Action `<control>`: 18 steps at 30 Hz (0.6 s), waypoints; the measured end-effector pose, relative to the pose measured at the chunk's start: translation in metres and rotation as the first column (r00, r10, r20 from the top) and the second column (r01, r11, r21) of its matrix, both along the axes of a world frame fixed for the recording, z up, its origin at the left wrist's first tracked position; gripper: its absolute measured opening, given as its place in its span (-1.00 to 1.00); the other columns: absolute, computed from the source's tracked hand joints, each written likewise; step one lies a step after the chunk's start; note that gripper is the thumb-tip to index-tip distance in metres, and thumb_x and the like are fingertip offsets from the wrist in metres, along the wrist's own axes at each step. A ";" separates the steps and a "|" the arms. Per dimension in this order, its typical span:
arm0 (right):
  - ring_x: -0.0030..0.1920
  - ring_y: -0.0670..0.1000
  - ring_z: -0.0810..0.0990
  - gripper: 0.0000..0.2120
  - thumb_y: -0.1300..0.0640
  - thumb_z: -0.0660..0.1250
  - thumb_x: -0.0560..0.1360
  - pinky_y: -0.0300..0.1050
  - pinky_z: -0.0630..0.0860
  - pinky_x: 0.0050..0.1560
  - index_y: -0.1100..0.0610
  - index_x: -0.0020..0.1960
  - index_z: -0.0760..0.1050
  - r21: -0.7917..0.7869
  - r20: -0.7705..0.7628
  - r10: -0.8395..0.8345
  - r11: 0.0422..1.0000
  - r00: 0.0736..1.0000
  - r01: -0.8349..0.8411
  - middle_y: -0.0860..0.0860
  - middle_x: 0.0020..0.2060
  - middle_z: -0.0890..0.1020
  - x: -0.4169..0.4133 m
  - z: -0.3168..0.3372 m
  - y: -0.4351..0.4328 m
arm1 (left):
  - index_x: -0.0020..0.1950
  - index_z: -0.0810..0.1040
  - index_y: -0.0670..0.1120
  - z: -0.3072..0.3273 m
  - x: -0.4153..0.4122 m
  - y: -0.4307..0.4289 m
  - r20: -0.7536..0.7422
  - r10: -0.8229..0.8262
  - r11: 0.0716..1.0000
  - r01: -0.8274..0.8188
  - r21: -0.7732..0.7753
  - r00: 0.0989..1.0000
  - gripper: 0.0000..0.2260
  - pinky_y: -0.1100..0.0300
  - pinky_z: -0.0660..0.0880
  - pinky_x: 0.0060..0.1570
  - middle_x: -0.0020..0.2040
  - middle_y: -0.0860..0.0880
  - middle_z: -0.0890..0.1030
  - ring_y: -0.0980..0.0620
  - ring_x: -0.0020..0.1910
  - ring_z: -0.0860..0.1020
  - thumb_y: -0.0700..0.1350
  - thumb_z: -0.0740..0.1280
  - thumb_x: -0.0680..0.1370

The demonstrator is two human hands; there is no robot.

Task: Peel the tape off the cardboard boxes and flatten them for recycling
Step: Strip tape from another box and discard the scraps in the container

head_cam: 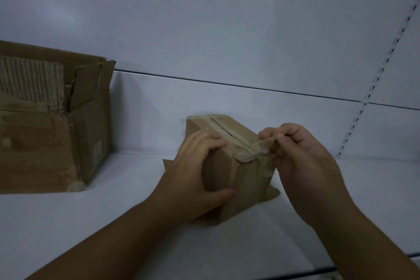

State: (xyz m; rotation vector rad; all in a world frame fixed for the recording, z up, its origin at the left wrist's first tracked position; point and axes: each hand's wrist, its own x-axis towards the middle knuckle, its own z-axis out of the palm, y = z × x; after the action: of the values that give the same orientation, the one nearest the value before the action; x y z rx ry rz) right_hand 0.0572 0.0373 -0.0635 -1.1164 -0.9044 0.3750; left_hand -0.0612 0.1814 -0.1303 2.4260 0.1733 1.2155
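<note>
Head view, I log 1 large open box [52, 125] far left on the white shelf [102, 223], flap torn, well apart from the rest. Next, left hand [193, 170] grips the small box [223, 173] mid-shelf, fingers over its top edge, thumb on the near face. Clear tape [261, 145] lifts off the top seam's near end; right hand [304, 157] pinches it.

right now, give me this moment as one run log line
left hand: grips small box | right hand: pinches tape end, lifted off top seam | large box: open, far left
</note>
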 end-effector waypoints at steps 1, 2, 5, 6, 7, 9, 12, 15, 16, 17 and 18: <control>-0.25 -0.06 0.63 -0.79 0.29 0.08 0.60 -0.26 0.56 -0.26 0.15 -0.16 0.40 0.006 -0.043 0.016 1.000 0.999 -0.016 0.03 -0.27 0.67 0.004 0.003 -0.001 | 0.31 0.27 0.22 0.000 -0.001 0.000 -0.008 0.003 1.000 -0.003 -0.007 1.000 -0.34 0.26 0.23 0.32 0.33 0.27 0.29 0.24 0.40 0.21 0.26 0.41 0.27; -0.27 -0.03 0.62 -0.79 0.25 0.07 0.61 -0.21 0.56 -0.25 0.14 -0.16 0.37 0.013 -0.079 0.032 0.999 0.996 -0.031 0.05 -0.30 0.66 0.008 0.008 -0.002 | 0.30 0.26 0.25 0.000 -0.002 0.000 -0.018 0.004 1.000 -0.004 -0.023 1.000 -0.35 0.25 0.26 0.31 0.33 0.30 0.28 0.24 0.39 0.22 0.27 0.41 0.27; -0.33 -0.01 0.60 -0.80 0.20 0.08 0.62 -0.16 0.53 -0.34 0.12 -0.15 0.37 0.029 -0.048 -0.006 1.000 0.999 0.008 0.05 -0.35 0.63 0.026 0.020 -0.005 | 0.28 0.24 0.32 0.005 -0.011 0.002 -0.028 -0.029 0.995 0.027 -0.093 0.999 -0.38 0.40 0.30 0.24 0.35 0.30 0.26 0.21 0.38 0.26 0.16 0.43 0.29; -0.32 -0.01 0.60 -0.82 0.20 0.10 0.62 -0.17 0.52 -0.35 0.10 -0.13 0.39 0.038 0.021 -0.057 0.998 0.998 0.056 0.04 -0.34 0.63 0.033 0.021 -0.004 | 0.29 0.25 0.31 0.007 -0.015 0.002 -0.013 -0.065 0.989 0.062 -0.135 0.998 -0.37 0.48 0.32 0.18 0.36 0.25 0.29 0.19 0.37 0.30 0.04 0.45 0.31; -0.27 -0.01 0.62 -0.86 0.19 0.14 0.61 -0.17 0.54 -0.31 0.08 -0.10 0.41 0.051 0.125 -0.109 0.993 0.986 0.103 0.02 -0.30 0.65 0.042 0.019 -0.003 | 0.29 0.28 0.30 0.008 -0.019 0.003 0.004 -0.105 0.977 0.104 -0.187 0.994 -0.35 0.52 0.34 0.13 0.36 0.20 0.32 0.19 0.36 0.33 -0.11 0.45 0.31; -0.06 -0.07 0.63 -0.92 0.13 0.20 0.55 -0.21 0.57 -0.08 0.04 0.01 0.45 0.024 0.370 -0.096 0.995 0.924 0.094 -0.04 -0.13 0.67 0.053 0.008 0.005 | 0.29 0.37 0.27 0.010 -0.026 0.007 0.025 -0.155 0.951 0.156 -0.265 0.988 -0.33 0.51 0.34 0.15 0.38 0.16 0.35 0.24 0.36 0.32 -0.27 0.36 0.29; 0.19 -0.23 0.49 -0.79 -0.06 0.19 0.48 -0.33 0.40 0.22 -0.06 0.05 0.50 -0.140 0.640 0.066 0.990 0.766 0.031 -0.20 0.12 0.57 0.056 -0.016 0.027 | 0.26 0.49 0.11 0.010 -0.027 0.014 0.015 -0.157 0.936 0.154 -0.317 0.987 -0.38 0.34 0.29 0.33 0.41 0.17 0.36 0.22 0.43 0.27 -0.24 0.28 0.22; 0.30 -0.24 0.40 -0.77 -0.11 0.12 0.50 -0.18 0.14 0.45 -0.07 0.01 0.50 -0.067 0.737 0.005 0.996 0.676 0.065 -0.22 0.15 0.54 0.061 -0.032 0.045 | 0.27 0.47 0.07 0.015 -0.024 0.018 -0.015 -0.150 0.916 0.133 -0.378 0.989 -0.37 0.31 0.32 0.31 0.44 0.22 0.32 0.25 0.43 0.26 -0.30 0.26 0.22; 0.32 -0.25 0.37 -0.76 -0.11 0.10 0.52 -0.15 0.03 0.49 -0.06 0.01 0.49 -0.032 0.758 -0.029 0.996 0.652 0.082 -0.22 0.15 0.54 0.063 -0.035 0.048 | 0.29 0.44 0.13 0.016 -0.025 0.017 -0.022 -0.138 0.921 0.120 -0.371 0.990 -0.36 0.28 0.29 0.33 0.47 0.24 0.26 0.27 0.44 0.22 -0.25 0.29 0.23; 0.31 -0.27 0.37 -0.73 -0.12 0.06 0.55 -0.17 -0.04 0.50 -0.05 0.02 0.48 0.001 0.779 -0.059 0.996 0.624 0.093 -0.20 0.13 0.55 0.063 -0.037 0.050 | 0.33 0.36 0.22 0.017 -0.026 0.017 -0.026 -0.114 0.934 0.098 -0.344 0.993 -0.32 0.20 0.25 0.38 0.50 0.25 0.17 0.26 0.47 0.16 -0.17 0.31 0.24; 0.25 -0.29 0.41 -0.69 -0.16 0.02 0.58 -0.22 -0.07 0.49 -0.04 0.03 0.47 0.029 0.791 -0.078 0.995 0.607 0.091 -0.18 0.10 0.56 0.063 -0.041 0.051 | 0.38 0.24 0.32 0.017 -0.027 0.016 -0.035 -0.070 0.957 0.057 -0.284 0.997 -0.27 0.11 0.19 0.43 0.53 0.25 0.07 0.24 0.50 0.09 -0.10 0.32 0.26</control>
State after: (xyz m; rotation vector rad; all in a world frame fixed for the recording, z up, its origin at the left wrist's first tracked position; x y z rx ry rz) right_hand 0.1207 0.0883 -0.1042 -1.3533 -1.6289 -0.2504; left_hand -0.0882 0.1973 -0.1136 2.1929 0.2617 1.0309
